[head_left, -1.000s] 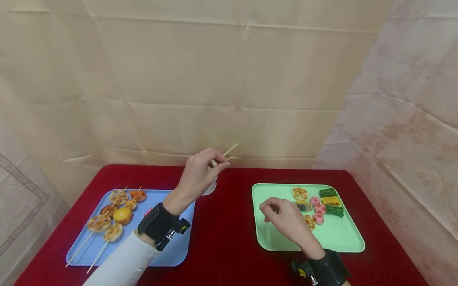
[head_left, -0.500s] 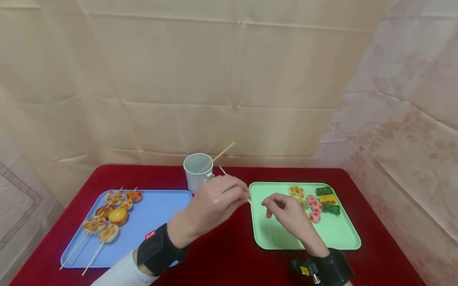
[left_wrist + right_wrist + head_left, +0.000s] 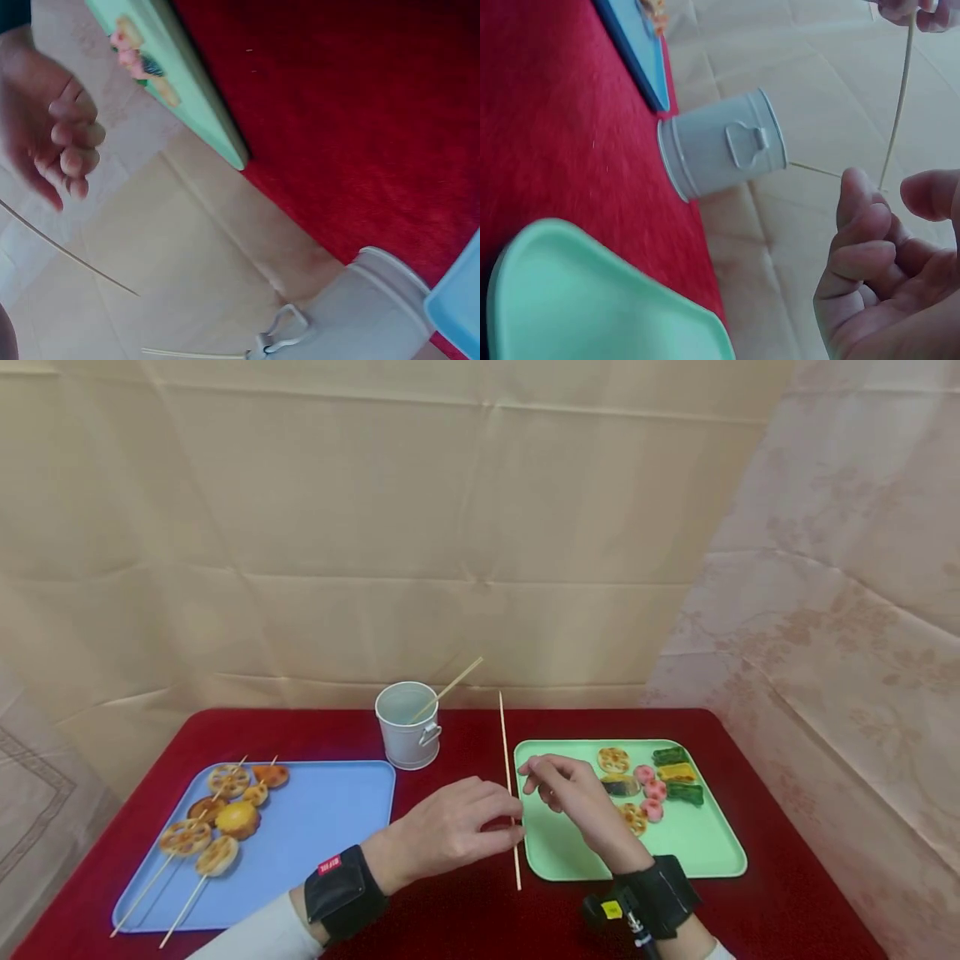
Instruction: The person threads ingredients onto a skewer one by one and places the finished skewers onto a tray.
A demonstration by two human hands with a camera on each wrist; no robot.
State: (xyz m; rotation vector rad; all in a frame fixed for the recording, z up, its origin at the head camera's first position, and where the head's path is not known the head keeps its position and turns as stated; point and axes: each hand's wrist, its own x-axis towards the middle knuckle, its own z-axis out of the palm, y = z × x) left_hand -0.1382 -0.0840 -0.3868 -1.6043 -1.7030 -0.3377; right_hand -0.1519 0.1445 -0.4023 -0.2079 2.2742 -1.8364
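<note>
My left hand [image 3: 461, 822] pinches a thin bamboo skewer [image 3: 506, 747] near its lower half, and the stick stands almost upright in the head view. Close on the other side is my right hand [image 3: 566, 789], fingers loosely bent and thumb apart from them, as the right wrist view shows. There one end of the skewer [image 3: 900, 105] comes near the right index fingertip. Below the right hand lies a light green tray [image 3: 566, 860] with pink rings [image 3: 655, 789], lotus root slices [image 3: 613, 760], green pieces [image 3: 684, 792] and a yellow piece [image 3: 677, 772].
A small white metal bucket [image 3: 407, 739] with a side handle stands at the back middle, one skewer [image 3: 461, 677] leaning out of it. On the left, a blue tray [image 3: 330, 827] bears two filled skewers with lotus slices [image 3: 185, 838]. Red cloth [image 3: 450, 910] covers the table; a curtain hangs behind.
My left hand has come away from the bucket, moving right and down with one skewer, now turned upright beside the right hand. My right hand has shifted slightly left and up.
</note>
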